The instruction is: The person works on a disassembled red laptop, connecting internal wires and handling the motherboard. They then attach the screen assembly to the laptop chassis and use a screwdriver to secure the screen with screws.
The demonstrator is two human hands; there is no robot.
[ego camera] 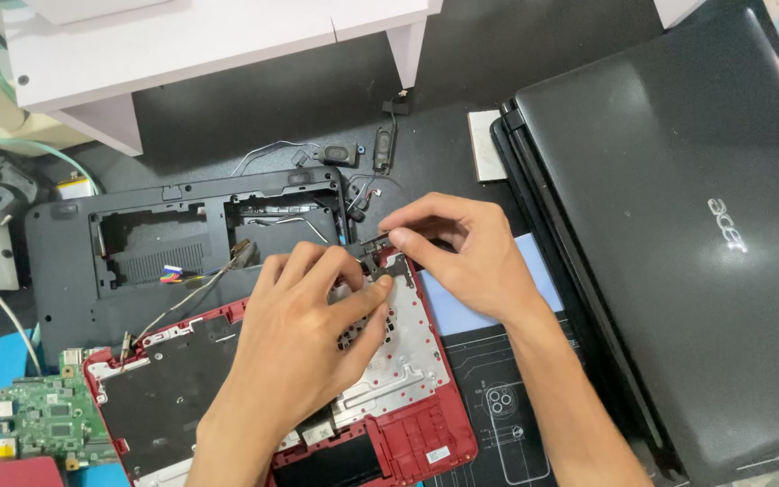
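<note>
A red laptop shell (407,424) lies open on the dark table (254,117), inside facing up. Its long side runs from the lower left up to the right, so it sits a bit crooked. A silver metal plate (412,347) with lots of tiny holes covers its right part.

At the top right corner of the red shell sits a small black hinge piece (373,254). It points mostly sideways, left to right.

The right hand (471,257) pinches the hinge piece between thumb and first finger. The gap between them is very narrow, just as wide as the little part. The left hand (304,329) rests on the silver plate, fingers bent, with its fingertips (379,287) touching the spot just under the hinge. It presses down and does not wrap around anything.

Just behind the red shell lies a black laptop base (74,271) with big holes and loose wires in it. The 2 shells touch along that edge. A green circuit board (42,419) sits at the lower left, touching the red corner. A closed black laptop (678,252) lies on the right, well apart from the hinge. Between it and the red shell shows a pale blue sheet (471,311), with a little open room for the right hand. 2 small black speakers (380,144) lie farther back, near a white shelf (182,45).
</note>
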